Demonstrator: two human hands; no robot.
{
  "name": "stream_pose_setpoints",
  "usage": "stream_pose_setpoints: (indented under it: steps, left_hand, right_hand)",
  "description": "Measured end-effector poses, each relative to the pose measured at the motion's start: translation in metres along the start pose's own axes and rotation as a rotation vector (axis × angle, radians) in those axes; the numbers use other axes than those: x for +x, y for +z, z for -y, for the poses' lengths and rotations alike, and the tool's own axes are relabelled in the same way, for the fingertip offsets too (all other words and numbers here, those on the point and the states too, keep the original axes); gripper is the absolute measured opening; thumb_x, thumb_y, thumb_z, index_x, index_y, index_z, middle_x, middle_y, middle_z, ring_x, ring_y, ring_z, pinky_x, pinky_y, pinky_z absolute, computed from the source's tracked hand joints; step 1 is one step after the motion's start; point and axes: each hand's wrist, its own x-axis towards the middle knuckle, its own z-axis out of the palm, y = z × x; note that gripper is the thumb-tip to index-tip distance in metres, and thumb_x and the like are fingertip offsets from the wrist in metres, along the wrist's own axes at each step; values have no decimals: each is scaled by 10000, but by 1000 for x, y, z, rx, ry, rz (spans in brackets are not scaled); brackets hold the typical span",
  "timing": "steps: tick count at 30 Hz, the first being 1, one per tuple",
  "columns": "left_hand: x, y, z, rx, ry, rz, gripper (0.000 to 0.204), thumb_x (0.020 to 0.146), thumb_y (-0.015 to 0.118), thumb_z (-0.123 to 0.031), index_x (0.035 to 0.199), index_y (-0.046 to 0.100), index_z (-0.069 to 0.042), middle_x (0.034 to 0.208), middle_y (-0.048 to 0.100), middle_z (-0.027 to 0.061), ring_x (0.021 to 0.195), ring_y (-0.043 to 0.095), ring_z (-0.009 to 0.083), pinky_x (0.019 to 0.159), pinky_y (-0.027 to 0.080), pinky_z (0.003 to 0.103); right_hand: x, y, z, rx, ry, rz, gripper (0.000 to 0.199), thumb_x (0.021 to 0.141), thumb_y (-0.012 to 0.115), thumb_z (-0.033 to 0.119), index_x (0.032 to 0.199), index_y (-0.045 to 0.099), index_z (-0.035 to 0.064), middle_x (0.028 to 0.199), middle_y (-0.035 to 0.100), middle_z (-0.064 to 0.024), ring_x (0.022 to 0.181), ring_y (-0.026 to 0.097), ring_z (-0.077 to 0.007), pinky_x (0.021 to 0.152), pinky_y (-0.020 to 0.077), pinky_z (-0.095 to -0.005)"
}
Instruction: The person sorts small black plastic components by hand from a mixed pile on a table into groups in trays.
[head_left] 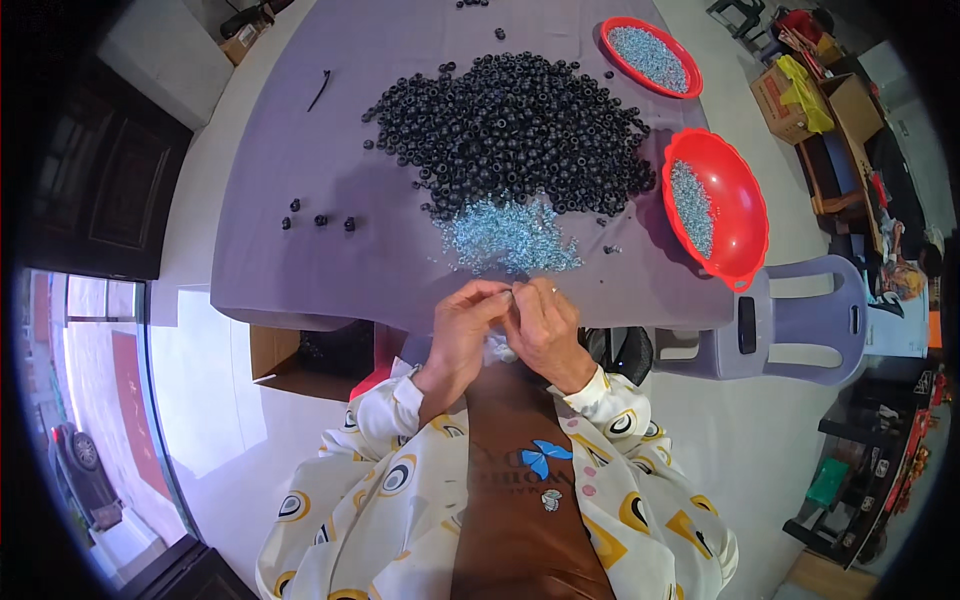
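2 hands meet at the near edge of the table: the left hand (466, 325) and the right hand (543, 325) press their fingertips together, pinched shut on something too small to make out. Just beyond them lies 1 pile of pale blue beads (510, 237), glassy and fine, spread loosely and touching 1 much larger heap of black beads (515, 130), round, dark and each with a hole. 4 stray black beads (318, 219) sit apart to the left, and a few more lie near the far edge. 2 red bowls hold more blue beads: the near bowl (735, 205) hangs over the right edge of the table, and the far bowl (650, 55) sits near the back corner. 1 thin black strip (320, 90) lies at far left.

The table (300, 160) is covered with a smooth purple-grey cloth. A grey plastic chair (790, 320) stands to the right, an open cardboard box (300, 360) sits on the pale floor under the table, and more boxes (810, 95) crowd the right side of the room.
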Motion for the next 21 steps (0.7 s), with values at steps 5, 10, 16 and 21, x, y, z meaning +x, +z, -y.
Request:
stream_pose_setpoints:
  steps: [5,10,16,21]
  left_hand:
    - [0,-1,0,60,-4,-16,127,838,543,-5,944,609,17,878,620,51,755,553,106,684,429,231]
    - [1,-4,-7,213,81,-51,108,827,563,-26,910,614,22,816,615,38,706,543,98,669,437,241]
    - [25,-54,-67,911,552,-305,92,799,600,-26,889,611,-8,803,633,36,723,569,103,661,459,241]
    - [40,-116,-113,1305,660,-544,134,779,607,-48,908,613,-13,804,644,114,721,601,153,658,469,267]
  right_hand:
    - [-1,-2,2,20,17,41,207,661,655,28,789,492,28,693,474,-100,576,514,-251,481,412,-334]
    - [-2,5,4,99,68,110,292,665,682,32,909,526,-7,755,518,-141,651,552,-304,554,446,-354]
    - [6,-11,-21,30,321,64,410,754,656,78,1124,494,9,1028,516,-181,923,535,-353,776,458,-380]
    - [-6,-38,-73,-219,420,39,291,796,564,3,1084,524,15,981,492,-185,901,518,-346,759,437,-383]
